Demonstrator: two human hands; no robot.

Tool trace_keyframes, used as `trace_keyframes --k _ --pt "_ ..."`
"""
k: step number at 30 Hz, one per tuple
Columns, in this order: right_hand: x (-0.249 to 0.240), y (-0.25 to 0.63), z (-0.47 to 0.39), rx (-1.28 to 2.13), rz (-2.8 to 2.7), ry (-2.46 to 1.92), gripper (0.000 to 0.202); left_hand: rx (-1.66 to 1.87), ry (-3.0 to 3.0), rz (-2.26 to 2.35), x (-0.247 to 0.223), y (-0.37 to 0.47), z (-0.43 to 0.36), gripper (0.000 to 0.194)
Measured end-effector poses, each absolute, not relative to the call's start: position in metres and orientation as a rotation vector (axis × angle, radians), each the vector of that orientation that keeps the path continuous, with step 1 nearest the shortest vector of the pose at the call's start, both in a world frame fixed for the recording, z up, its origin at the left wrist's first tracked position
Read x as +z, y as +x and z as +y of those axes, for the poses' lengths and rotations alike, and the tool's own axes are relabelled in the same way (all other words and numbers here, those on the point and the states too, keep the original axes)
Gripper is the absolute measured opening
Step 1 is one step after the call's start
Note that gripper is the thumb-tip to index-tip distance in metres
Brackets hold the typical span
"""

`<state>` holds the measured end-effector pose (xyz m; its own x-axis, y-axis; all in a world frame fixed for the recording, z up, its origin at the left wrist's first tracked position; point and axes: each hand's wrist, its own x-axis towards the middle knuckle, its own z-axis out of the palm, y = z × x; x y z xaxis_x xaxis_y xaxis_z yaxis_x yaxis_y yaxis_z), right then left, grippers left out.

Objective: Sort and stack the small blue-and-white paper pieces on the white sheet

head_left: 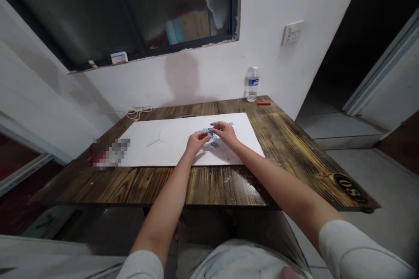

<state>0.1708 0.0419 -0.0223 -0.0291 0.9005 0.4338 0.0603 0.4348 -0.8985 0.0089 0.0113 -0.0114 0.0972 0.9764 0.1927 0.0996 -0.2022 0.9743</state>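
Note:
Both hands meet over the right part of a white board (173, 150) on the wooden table. My left hand (197, 143) and my right hand (225, 133) have their fingers closed on a small blue piece (210, 131) between them. Several flat blue pieces with slots lie on the board around the fingers; one darker slotted piece (215, 144) is just below the hands, and another blue piece (230, 124) sits behind my right hand. A thin dark branching shape (159, 139) shows on the board's left half.
A plastic bottle (252, 85) stands at the table's back right, beside a red stick-like object (264, 103). A pale cord (139, 112) lies at the back left. Something red and blurred rests on the left side. The table's front edge (209, 205) is near my body.

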Motion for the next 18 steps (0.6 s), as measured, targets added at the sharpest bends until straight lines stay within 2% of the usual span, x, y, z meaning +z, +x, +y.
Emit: trace_keyframes --k 6,18 --pt "-0.0221 0.1693 0.0409 0.830 -1.482 -0.945 0.026 1.308 1.429 1.110 -0.0163 0.0084 0.0167 0.040" --pt "-0.0199 0.1698 0.0389 0.812 -1.498 -0.946 0.026 1.301 1.416 1.158 -0.0139 0.0102 0.0157 0.035"
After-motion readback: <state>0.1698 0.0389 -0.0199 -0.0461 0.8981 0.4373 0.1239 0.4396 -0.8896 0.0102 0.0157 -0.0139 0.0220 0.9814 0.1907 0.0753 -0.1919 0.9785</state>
